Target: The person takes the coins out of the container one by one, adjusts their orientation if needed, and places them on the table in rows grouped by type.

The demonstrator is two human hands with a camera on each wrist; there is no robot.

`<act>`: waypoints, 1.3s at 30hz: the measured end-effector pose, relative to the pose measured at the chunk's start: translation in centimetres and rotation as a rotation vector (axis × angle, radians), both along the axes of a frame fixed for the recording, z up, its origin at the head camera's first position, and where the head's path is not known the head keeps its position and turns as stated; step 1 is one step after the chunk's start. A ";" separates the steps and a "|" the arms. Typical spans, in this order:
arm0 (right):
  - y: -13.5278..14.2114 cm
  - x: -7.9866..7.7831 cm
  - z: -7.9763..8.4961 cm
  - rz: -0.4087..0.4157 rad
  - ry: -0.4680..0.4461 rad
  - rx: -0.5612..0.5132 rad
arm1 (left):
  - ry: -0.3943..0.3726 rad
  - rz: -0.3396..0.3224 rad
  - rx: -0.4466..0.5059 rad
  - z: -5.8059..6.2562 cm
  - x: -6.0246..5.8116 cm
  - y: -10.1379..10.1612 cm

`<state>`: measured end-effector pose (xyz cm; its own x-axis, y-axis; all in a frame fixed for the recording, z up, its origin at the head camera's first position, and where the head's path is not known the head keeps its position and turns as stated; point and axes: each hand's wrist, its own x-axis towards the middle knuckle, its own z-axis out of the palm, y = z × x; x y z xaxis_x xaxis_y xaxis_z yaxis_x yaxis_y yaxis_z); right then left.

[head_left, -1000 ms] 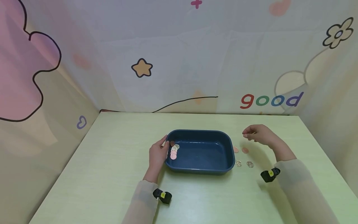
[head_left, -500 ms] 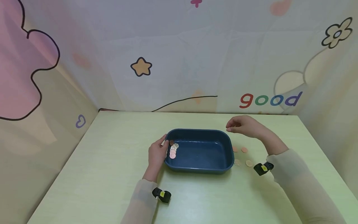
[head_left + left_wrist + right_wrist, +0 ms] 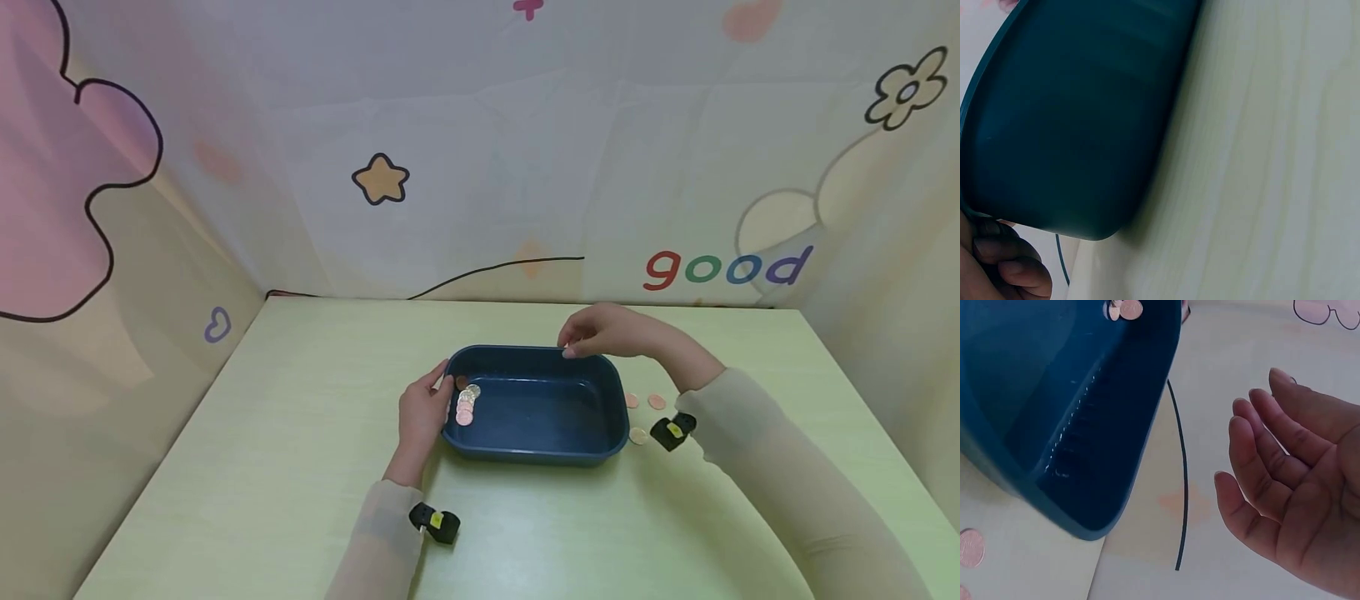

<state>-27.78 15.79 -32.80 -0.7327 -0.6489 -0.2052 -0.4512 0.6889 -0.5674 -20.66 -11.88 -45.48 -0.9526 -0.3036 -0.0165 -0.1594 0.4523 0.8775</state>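
A dark blue rectangular basin [image 3: 536,417] sits on the table. At its left end my left hand [image 3: 422,417] grips the wall, thumb by the rim; curled fingers [image 3: 1013,262] show outside it in the left wrist view. Just inside that end lies an overlapping row of coins [image 3: 465,408], pink, silvery and one brown. My right hand [image 3: 618,331] is over the far right rim, thumb and fingertips together on a coin, of which only a pale sliver shows. In the right wrist view this hand [image 3: 1297,475] appears palm-on, fingers bent, the coin hidden.
To the right of the basin, pink coins [image 3: 657,402] and a pale gold coin [image 3: 638,436] lie on the pale wood-grain table [image 3: 300,467]. My right wrist camera [image 3: 673,431] overlaps that area. A printed cloth [image 3: 480,183] stands behind the table's far edge.
My right hand has moved left, from beyond the basin's right end to over its far rim. Its wrist camera now covers one coin on the table. The left hand and basin stay put.
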 end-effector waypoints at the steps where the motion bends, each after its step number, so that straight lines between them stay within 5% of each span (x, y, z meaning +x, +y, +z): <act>1: -0.3 -0.1 0.0 0.016 -0.008 0.004 | 0.003 -0.001 -0.001 0.0 0.0 0.0; 19: -6.7 -2.7 -2.9 0.261 -0.112 -0.019 | -0.013 0.004 0.001 0.1 -0.2 0.0; 39: -11.1 -3.1 -7.0 0.335 -0.124 0.006 | 0.002 -0.004 0.003 0.3 0.0 -0.2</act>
<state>-30.90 4.74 -39.79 -0.4487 -0.8473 -0.2841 -0.5803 0.5180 -0.6285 -20.70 -12.09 -45.16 -0.9537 -0.3002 -0.0157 -0.1562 0.4503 0.8791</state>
